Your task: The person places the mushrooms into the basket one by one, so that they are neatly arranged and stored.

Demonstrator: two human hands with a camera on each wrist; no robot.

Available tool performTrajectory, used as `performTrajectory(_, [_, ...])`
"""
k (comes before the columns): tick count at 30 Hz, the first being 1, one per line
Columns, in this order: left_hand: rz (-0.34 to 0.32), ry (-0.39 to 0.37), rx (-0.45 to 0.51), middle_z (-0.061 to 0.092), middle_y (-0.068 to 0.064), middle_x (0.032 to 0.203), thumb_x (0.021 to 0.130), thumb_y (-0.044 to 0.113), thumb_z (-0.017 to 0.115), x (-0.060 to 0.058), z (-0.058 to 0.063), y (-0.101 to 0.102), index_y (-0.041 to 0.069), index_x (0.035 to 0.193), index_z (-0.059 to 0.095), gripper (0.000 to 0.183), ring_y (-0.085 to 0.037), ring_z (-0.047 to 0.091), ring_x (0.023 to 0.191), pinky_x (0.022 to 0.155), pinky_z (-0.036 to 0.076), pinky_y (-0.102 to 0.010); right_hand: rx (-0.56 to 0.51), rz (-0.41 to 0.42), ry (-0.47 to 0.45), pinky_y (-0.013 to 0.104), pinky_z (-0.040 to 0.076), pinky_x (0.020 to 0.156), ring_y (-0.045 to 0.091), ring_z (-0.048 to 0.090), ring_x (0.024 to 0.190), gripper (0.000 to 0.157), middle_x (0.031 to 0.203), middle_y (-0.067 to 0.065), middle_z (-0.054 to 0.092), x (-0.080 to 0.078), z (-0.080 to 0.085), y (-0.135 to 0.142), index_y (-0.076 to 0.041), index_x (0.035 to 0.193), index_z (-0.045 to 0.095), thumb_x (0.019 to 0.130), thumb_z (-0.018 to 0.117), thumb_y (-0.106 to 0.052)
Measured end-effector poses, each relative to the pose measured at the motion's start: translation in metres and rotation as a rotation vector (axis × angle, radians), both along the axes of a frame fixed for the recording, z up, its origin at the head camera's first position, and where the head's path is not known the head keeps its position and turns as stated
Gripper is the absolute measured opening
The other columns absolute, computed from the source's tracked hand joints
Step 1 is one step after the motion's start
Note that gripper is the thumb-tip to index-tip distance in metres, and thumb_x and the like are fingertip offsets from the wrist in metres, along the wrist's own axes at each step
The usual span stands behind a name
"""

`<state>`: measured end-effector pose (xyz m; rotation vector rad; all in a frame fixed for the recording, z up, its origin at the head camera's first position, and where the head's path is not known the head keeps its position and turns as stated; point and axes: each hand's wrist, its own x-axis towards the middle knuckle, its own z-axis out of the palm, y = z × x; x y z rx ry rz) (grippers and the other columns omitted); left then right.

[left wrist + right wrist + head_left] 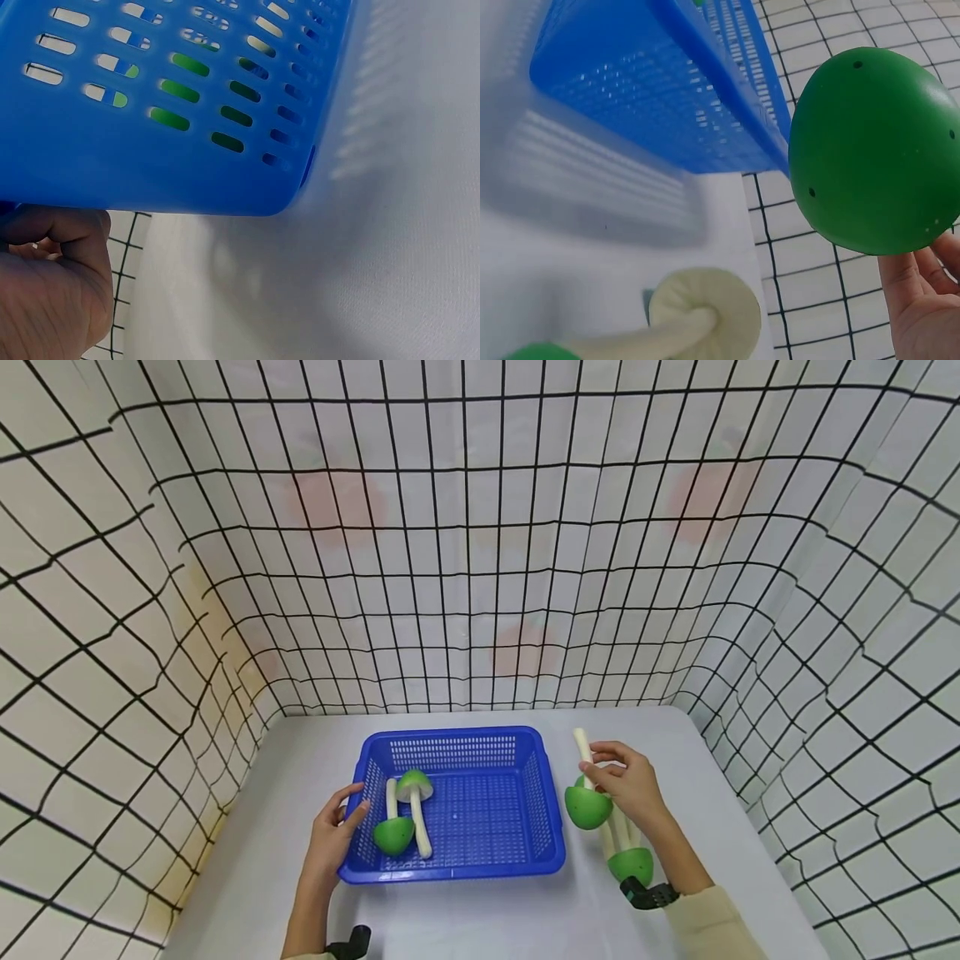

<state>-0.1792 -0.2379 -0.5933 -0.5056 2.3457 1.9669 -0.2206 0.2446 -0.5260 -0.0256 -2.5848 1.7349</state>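
My left hand (330, 835) grips the left rim of a blue plastic basket (480, 870), its fingers also showing at the rim in the left wrist view. Inside the basket's left half lie two toy mushrooms; one has its green cap (393, 836) toward me, the other its cap (415, 783) away from me. To the right of the basket, my right hand (630, 785) pinches the pale stem of another toy mushroom (588, 808), cap down. Its green dotted cap (874, 150) fills much of the right wrist view. Below that hand, more mushrooms (631, 864) lie on the table, partly hidden.
The white table (450, 918) carries the basket and the loose mushrooms. A white cloth with a black grid (465, 577) rises at the back and both sides. Each wrist wears a black camera strap (648, 893).
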Motion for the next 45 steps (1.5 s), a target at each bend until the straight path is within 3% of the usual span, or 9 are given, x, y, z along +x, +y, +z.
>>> performTrajectory(11, [-0.008, 0.015, 0.029, 0.062, -0.026, 0.136, 0.104, 0.030, 0.062, -0.002, 0.003, 0.001, 0.021, 0.151, 0.050, 0.050, -0.027, 0.067, 0.107, 0.084, 0.060, -0.038, -0.063, 0.059, 0.006, 0.027, 0.060, 0.069, 0.020, 0.072, 0.086, 0.052, 0.122, 0.019, 0.063, -0.003, 0.000, -0.033, -0.006, 0.135, 0.060, 0.093, 0.078, -0.031])
performTrajectory(20, [-0.017, 0.024, 0.040, 0.061, -0.030, 0.132, 0.104, 0.024, 0.062, 0.010, 0.032, 0.010, 0.015, 0.150, 0.051, 0.048, -0.032, 0.067, 0.106, 0.084, 0.060, -0.040, -0.106, 0.085, 0.006, 0.029, 0.060, 0.066, 0.014, 0.071, 0.078, 0.043, 0.118, 0.017, 0.066, -0.008, 0.002, -0.060, -0.007, 0.131, 0.064, 0.093, 0.079, -0.022])
performTrajectory(26, [-0.026, 0.029, 0.031, 0.061, -0.030, 0.129, 0.105, 0.024, 0.062, 0.013, 0.037, 0.012, 0.015, 0.150, 0.052, 0.047, -0.033, 0.067, 0.104, 0.084, 0.060, -0.040, -0.077, 0.112, 0.012, 0.028, 0.060, 0.064, 0.016, 0.071, 0.076, 0.041, 0.119, 0.015, 0.067, -0.009, -0.003, -0.073, -0.010, 0.129, 0.065, 0.093, 0.079, -0.023])
performTrajectory(33, [0.000, 0.043, 0.004, 0.064, -0.023, 0.129, 0.102, 0.035, 0.066, 0.001, 0.003, 0.003, 0.026, 0.146, 0.055, 0.046, -0.027, 0.067, 0.102, 0.083, 0.060, -0.037, -0.090, 0.155, 0.034, 0.027, 0.059, 0.063, 0.015, 0.070, 0.075, 0.044, 0.120, 0.019, 0.066, -0.010, -0.005, -0.088, -0.005, 0.131, 0.063, 0.093, 0.078, -0.021])
performTrajectory(45, [0.004, 0.034, 0.003, 0.063, -0.023, 0.132, 0.102, 0.034, 0.065, 0.001, 0.001, 0.002, 0.025, 0.149, 0.053, 0.049, -0.028, 0.067, 0.106, 0.087, 0.061, -0.042, -0.113, 0.163, 0.000, 0.031, 0.061, 0.064, 0.017, 0.072, 0.078, 0.043, 0.117, 0.014, 0.068, -0.011, -0.016, -0.107, -0.009, 0.130, 0.063, 0.092, 0.079, -0.019])
